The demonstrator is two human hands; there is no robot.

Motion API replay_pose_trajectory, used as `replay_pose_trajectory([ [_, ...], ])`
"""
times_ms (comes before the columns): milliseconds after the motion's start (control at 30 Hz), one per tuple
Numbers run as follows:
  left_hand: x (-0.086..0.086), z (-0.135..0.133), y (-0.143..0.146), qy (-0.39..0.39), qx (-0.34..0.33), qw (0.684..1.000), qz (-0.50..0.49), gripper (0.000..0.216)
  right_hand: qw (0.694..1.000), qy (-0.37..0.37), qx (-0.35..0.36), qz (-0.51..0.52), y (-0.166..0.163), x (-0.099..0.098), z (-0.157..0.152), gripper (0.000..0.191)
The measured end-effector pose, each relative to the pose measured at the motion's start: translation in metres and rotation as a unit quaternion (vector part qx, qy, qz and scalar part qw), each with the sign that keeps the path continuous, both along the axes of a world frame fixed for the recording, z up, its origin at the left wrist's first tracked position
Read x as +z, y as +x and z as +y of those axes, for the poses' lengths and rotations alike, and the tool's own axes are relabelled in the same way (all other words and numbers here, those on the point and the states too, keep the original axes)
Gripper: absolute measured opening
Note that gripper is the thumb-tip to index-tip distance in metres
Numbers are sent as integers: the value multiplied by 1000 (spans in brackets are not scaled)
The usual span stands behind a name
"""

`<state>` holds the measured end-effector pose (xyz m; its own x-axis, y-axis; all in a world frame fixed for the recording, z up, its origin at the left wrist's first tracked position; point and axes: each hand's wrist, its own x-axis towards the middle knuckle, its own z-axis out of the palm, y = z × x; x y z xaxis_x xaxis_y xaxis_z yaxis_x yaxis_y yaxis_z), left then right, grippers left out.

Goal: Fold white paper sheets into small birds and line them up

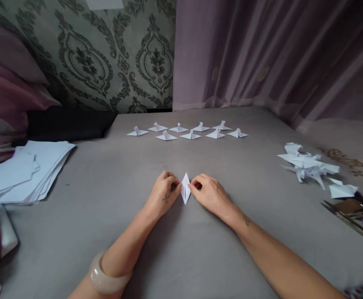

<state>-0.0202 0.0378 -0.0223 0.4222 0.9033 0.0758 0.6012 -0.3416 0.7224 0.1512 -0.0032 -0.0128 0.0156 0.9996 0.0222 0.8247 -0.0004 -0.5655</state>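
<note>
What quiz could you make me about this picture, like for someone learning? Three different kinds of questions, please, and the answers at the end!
1. True or false: the left hand and the right hand both touch the small white diamond-shaped folded paper.
2. The pale glossy ring-shaped bangle is worn on the person's own: A) left side, or B) right side?
3. How many white winged folded-paper shapes stand in the group at the far edge of the grey cloth-covered surface?

Key: 1. True. 2. A. 3. Nine.

hands (165,193) 2; diamond-folded paper (185,192) 1; standing paper figures (190,135) 9; bangle (106,281) 1
</note>
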Motion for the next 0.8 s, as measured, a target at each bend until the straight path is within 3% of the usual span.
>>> replay_pose_trajectory([
  [200,-6,-3,0,76,-40,996,29,9,1000,4,9,-27,1,1,-3,15],
  [333,0,-7,1,127,-121,980,97,23,997,18,50,-63,1,7,-6,15],
  [467,10,-12,0,155,-162,958,180,33,980,19,114,-162,-3,19,-17,27],
  [667,20,-31,10,130,-157,936,288,31,946,42,125,-295,-20,28,-38,37],
  [800,15,-35,10,134,-125,952,245,36,946,29,134,-293,-25,29,-40,39],
])
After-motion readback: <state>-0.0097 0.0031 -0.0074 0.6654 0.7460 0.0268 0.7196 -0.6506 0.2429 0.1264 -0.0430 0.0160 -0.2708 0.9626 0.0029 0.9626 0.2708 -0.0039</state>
